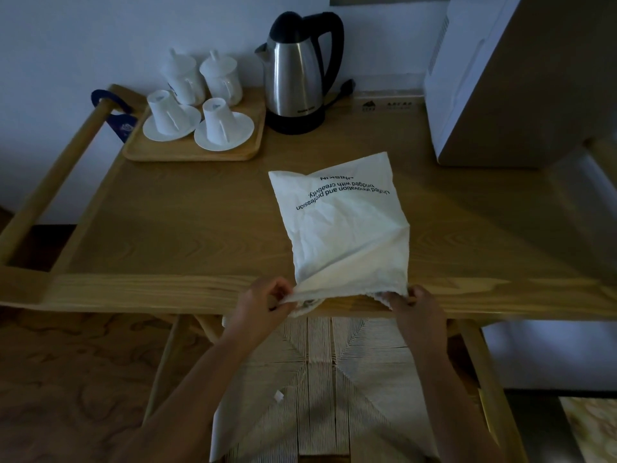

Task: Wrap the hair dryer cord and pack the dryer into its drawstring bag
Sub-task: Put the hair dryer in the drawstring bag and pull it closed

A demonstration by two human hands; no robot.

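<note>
Lying lengthwise, drawstring bag (344, 222) mouth toward person

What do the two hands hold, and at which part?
Both hold the white bag at its open mouth: left hand and right hand at opposite sides.

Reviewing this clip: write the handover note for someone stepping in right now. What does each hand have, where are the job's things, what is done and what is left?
Left hand: pinching the left side of the bag mouth at the desk's front edge.
Right hand: gripping the right side of the same mouth.
White drawstring bag: lying on the wooden desk, closed end away from the person, mouth towards them.
Hair dryer and cord: not visible; whether the dryer is already inside cannot be told.
Done: bag is in hand at its opening.
Left: confirm the dryer is in, then pull the drawstring closed.
</note>
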